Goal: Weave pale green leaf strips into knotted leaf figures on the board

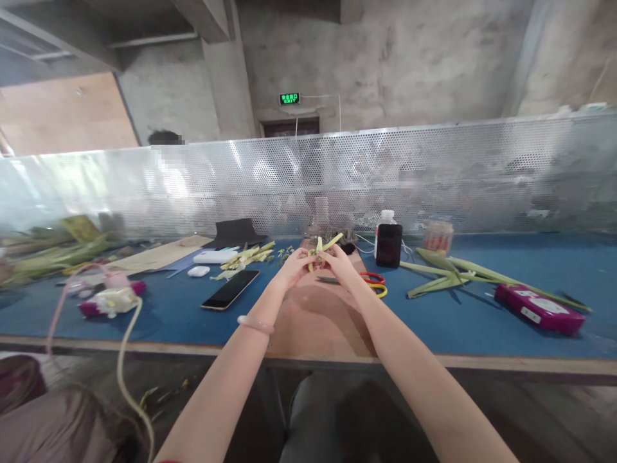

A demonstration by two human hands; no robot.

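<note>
Two hands, one pair of scissors, one bottle, one bracelet

A long perforated metal screen stands beyond the fingers, along the far edge of a blue-topped workbench; it catches pale glare far to their left. Behind it rises a bare grey concrete wall. High above the fingers, slightly left, glows a green exit sign over a dark doorway. Upper left are a tan board and a concrete ceiling beam. Nearer than the fingers, below the bench, lies shadowed grey floor.
</note>
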